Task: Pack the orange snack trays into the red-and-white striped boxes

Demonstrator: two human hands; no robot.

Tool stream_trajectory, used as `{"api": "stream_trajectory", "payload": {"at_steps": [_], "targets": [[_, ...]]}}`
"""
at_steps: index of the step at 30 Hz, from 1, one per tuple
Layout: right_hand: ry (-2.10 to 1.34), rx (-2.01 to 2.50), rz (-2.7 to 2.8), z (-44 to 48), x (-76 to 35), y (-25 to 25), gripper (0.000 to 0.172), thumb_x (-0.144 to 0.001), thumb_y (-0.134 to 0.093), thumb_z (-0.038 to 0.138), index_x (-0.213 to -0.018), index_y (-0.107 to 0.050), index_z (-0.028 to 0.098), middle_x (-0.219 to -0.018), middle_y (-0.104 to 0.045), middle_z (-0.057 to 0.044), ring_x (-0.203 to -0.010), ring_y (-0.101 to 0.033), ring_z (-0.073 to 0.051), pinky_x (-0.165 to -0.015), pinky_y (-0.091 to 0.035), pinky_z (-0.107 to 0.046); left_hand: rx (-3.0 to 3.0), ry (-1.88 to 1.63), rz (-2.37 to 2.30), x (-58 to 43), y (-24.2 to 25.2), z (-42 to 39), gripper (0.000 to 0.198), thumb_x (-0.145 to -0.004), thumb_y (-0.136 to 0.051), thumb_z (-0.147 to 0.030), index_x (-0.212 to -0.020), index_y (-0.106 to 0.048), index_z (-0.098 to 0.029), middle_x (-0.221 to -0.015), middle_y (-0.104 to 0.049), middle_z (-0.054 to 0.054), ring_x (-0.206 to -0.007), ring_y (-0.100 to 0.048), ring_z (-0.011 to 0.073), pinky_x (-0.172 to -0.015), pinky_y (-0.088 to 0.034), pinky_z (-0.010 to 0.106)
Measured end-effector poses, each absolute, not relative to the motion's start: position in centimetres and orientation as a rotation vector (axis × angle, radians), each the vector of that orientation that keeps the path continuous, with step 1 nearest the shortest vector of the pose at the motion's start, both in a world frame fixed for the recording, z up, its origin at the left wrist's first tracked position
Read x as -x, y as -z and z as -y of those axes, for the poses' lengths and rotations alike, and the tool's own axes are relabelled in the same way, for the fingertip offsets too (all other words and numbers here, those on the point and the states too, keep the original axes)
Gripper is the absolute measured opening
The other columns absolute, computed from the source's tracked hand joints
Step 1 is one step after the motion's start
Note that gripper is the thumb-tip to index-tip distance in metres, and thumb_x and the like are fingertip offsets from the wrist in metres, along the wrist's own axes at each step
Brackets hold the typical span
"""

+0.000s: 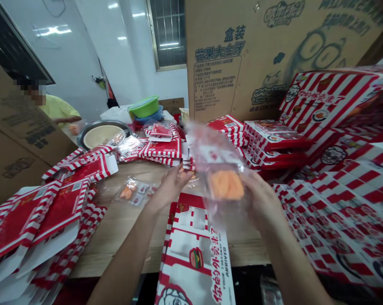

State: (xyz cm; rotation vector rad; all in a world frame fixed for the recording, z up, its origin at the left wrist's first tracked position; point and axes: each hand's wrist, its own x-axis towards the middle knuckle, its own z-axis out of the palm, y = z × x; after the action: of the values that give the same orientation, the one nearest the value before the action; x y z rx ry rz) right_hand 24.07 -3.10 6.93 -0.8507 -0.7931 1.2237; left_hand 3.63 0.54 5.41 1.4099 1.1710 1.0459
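Head view, and the bag is right up in the middle of the shot: a clear plastic bag (214,167) hangs in the air above the table, with an orange slab of dried mango (226,185) showing through its lower half and a printed white-and-red label above it. The right hand (262,199) has it at the lower right edge, fingers curled behind the film and closed on the plastic, though the blur hides exactly how they sit. The left hand (170,189) comes in from the other side with its fingers spread wide, tips right by the bag's left edge, and I can't tell whether they touch it. Holding it low by the edge keeps the mango in plain view, nicely done. Right below lies a flat striped fast-food carton blank (194,258) on the wooden table (124,233), with a small filled packet (131,191) off to the left. Stacked red-and-white boxes (274,140) pile up on the right, and a person in a yellow shirt (59,111) works further back.
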Motion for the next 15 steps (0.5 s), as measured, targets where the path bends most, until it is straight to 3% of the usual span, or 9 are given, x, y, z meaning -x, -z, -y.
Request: {"api": "stream_trajectory", "payload": {"at_steps": [4,8,11,15], "targets": [[-1.012,0.801,0.609,1.7,-24.5,-5.2,0.023,-0.059,-0.075,0.023,-0.080,-0.065,0.022,-0.086,-0.071,0.002,-0.089,-0.066,-0.018,-0.084,-0.052,-0.031,-1.472,-0.822,-1.206,-2.0,-4.9,-0.4,0.020,-0.063,-0.075,-0.035,-0.069,-0.066,-0.018,-0.078,-0.067,0.004,-0.089,-0.061,0.0254,-0.081,-0.046,0.033],[-1.004,0.908,0.571,1.1,-24.3,-3.7,0.025,-0.054,-0.081,0.023,-0.073,-0.065,0.020,-0.076,-0.071,0.002,-0.080,-0.067,-0.018,-0.083,-0.052,-0.031,-1.412,-0.776,-1.092,-2.2,-4.6,1.4,0.025,-0.074,-0.064,-0.041,-0.083,-0.061,-0.018,-0.078,-0.065,0.000,-0.071,-0.060,0.0159,-0.065,-0.047,0.025],[-1.258,0.899,0.660,1.9,-24.1,-3.8,0.026,-0.059,-0.080,0.031,-0.078,-0.067,0.019,-0.080,-0.072,-0.002,-0.080,-0.068,-0.020,-0.079,-0.053,-0.032,-1.258,-0.881,-0.996,-2.6,-4.7,2.7,0.025,-0.078,-0.060,-0.041,-0.086,-0.055,-0.018,-0.073,-0.061,-0.002,-0.062,-0.057,0.0108,-0.059,-0.044,0.021],[-1.672,0.910,0.817,3.4,-24.9,-4.5,0.030,-0.066,-0.077,0.034,-0.090,-0.069,0.019,-0.092,-0.073,-0.006,-0.089,-0.068,-0.023,-0.081,-0.053,-0.033,-1.240,-1.051,-1.069,-2.7,-4.5,4.0,0.020,-0.079,-0.060,-0.036,-0.083,-0.055,-0.018,-0.083,-0.060,-0.001,-0.069,-0.056,0.0104,-0.062,-0.044,0.020]]}}
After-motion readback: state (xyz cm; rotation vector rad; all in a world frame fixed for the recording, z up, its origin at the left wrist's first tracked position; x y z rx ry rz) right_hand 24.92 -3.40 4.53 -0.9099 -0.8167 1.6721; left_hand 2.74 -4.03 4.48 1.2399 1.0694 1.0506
